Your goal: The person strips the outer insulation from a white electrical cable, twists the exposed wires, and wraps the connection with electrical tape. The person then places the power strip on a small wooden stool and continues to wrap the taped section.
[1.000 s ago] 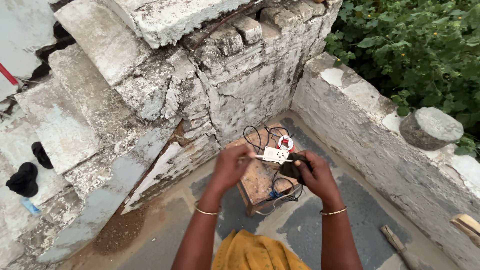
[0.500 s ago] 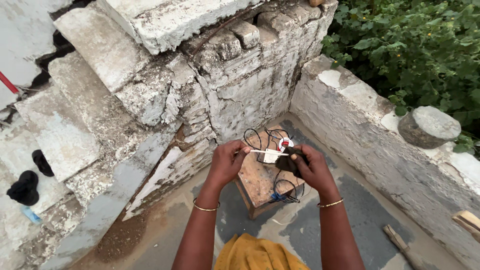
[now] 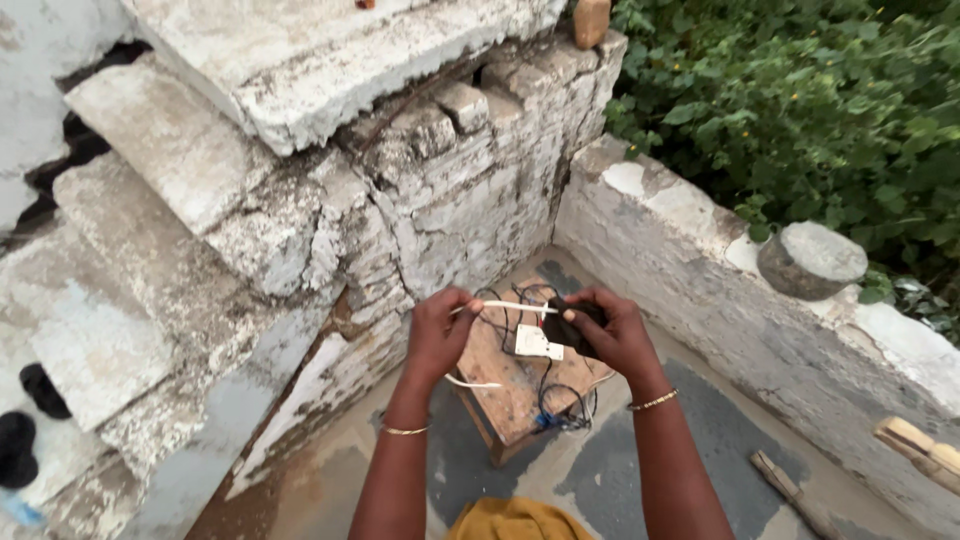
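Stretching a thin white wire (image 3: 505, 309) taut between both hands, the left hand (image 3: 438, 335) pinches one end while the right hand (image 3: 607, 335) closes its grip on the other end and a dark part. A second ago the hands sat lower, at the white socket piece (image 3: 531, 343); now they are raised above the small wooden table (image 3: 510, 395), on a concrete floor (image 3: 600, 480) beside crumbling stone steps (image 3: 250, 200) and a low wall (image 3: 720, 260).

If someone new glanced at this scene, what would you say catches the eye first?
At centre, the left hand and right hand stretch a thin white wire between them above a small wooden stool draped with black cables. Behind rises a crumbling whitewashed stone stair; green bushes fill the upper right.
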